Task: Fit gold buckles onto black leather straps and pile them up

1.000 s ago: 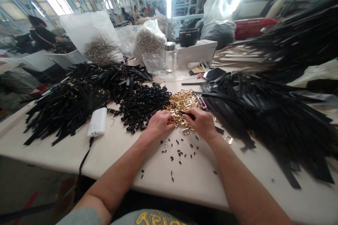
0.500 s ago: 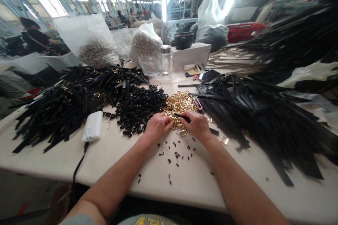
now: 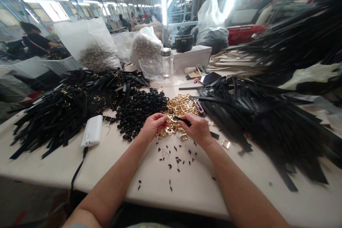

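your left hand [image 3: 153, 124] is curled at the near edge of the gold buckle pile [image 3: 179, 107], fingertips pinched on what looks like one buckle, though the piece itself is too small to make out. your right hand [image 3: 197, 128] is closed on a thin black strap [image 3: 182, 120], its free end pointing left toward your other hand, just over the near edge of the pile in the middle of the counter [image 3: 187, 181]

the strap looks light, flat and limp, so i judge it will flop unless you hold it close to the tip, as you are. the buckles look like hard, light, smooth metal, likely slippery; take one by its frame edges, not the bar

small black bits [image 3: 176, 156] lie scattered just near your hands, and a loose buckle [image 3: 226, 144] sits to the right. a heap of black rings [image 3: 140, 108] touches the gold pile on its left; loose black straps [image 3: 262, 117] spread to the right, and straps with buckles fitted [image 3: 69, 103] are piled to the left beside a white power bank [image 3: 92, 130]

far on the counter, two clear plastic bags [image 3: 93, 44] hold pale metal pieces, a lidded glass jar [image 3: 166, 62] looks empty, and a white box [image 3: 191, 57] carries a black pot [image 3: 184, 42]; i cannot see inside either
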Tool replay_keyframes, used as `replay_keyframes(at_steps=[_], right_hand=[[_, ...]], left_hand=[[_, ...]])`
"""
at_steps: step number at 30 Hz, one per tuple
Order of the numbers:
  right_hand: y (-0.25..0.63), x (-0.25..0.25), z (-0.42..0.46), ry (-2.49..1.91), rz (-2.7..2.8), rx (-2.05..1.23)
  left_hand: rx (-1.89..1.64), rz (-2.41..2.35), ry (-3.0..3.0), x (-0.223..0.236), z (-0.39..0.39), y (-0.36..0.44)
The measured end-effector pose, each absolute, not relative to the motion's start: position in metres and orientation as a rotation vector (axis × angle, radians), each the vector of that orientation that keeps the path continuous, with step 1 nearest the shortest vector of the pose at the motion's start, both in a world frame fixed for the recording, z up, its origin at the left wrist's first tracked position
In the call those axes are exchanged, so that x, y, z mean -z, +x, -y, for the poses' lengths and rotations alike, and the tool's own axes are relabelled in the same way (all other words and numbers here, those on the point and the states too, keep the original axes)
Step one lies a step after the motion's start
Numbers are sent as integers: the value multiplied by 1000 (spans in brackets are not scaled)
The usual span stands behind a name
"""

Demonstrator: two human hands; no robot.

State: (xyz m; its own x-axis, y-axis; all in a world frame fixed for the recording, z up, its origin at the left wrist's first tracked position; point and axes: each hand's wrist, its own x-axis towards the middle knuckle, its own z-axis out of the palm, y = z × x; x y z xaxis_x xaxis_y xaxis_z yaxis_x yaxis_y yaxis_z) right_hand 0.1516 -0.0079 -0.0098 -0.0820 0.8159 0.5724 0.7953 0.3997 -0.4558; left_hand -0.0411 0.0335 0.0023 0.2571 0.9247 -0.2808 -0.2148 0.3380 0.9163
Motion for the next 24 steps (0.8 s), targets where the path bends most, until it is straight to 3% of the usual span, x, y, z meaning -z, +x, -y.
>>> replay_keyframes(at_steps=[6, 18, 24], right_hand=[[148, 4, 11, -1331, 1851, -33], [145, 7, 12, -1359, 1898, -62], [145, 5, 13, -1353, 1877, -65]], left_hand=[[-956, -968, 885, 0, -33, -40], [-1321, -954, 2002, -11, -16, -45], [-1379, -932, 1577, -7, -17, -34]])
